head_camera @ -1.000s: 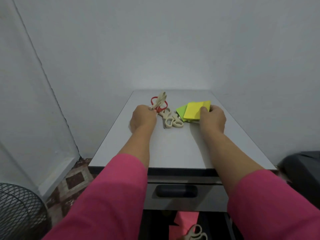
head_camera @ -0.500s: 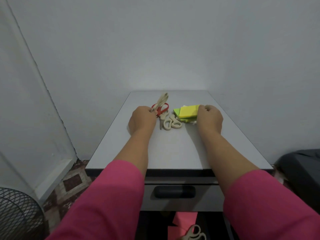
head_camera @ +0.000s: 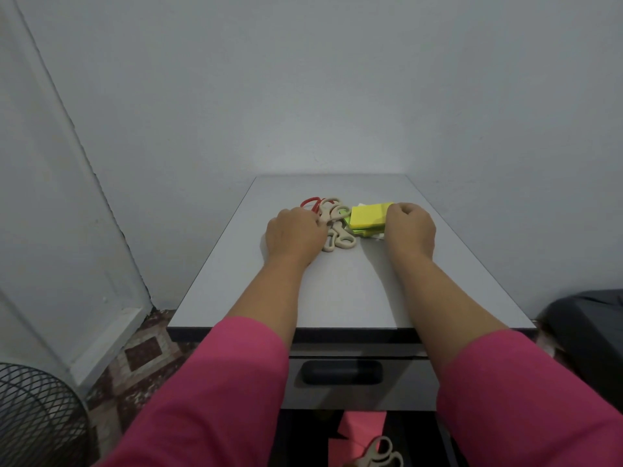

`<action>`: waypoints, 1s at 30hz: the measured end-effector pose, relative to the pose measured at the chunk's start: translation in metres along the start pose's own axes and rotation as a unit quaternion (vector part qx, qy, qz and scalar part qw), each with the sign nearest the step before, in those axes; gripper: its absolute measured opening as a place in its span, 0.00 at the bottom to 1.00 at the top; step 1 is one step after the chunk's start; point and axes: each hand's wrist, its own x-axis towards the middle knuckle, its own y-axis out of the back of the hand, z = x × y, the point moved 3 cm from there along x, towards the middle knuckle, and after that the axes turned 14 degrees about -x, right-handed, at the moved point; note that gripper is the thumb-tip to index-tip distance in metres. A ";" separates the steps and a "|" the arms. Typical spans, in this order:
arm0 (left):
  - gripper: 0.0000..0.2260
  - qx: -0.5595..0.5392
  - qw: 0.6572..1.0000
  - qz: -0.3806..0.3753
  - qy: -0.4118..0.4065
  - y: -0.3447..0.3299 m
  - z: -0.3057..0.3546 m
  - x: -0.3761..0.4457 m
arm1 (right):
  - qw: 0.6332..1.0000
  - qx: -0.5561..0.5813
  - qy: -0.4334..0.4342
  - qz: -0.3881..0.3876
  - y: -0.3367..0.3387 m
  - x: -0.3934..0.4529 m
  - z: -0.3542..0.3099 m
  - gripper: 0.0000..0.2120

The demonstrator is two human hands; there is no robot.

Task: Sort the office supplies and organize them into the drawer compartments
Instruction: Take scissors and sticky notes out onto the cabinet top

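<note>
My left hand (head_camera: 295,232) grips scissors (head_camera: 332,224), now dropped flat onto counter (head_camera: 337,298), far centre. Right hand (head_camera: 409,229) pinches notes (head_camera: 369,215), squared up beside them. Both piles gathered, ready for open drawer (head_camera: 360,433) near me.

By your hands lay matt paper note pads (head_camera: 370,215), smooth plastic scissor handles (head_camera: 337,227), on a smooth satin cabinet top (head_camera: 350,291).
</note>
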 end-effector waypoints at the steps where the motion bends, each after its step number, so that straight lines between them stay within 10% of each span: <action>1: 0.14 0.002 1.000 -0.001 0.000 0.000 0.000 0.000 | 1.000 -0.004 0.002 -0.002 -0.001 0.001 0.001 0.10; 30: 0.14 -0.027 0.999 -0.041 0.017 -0.005 -0.005 0.001 | 0.999 -0.038 0.013 -0.020 -0.007 0.006 0.006 0.17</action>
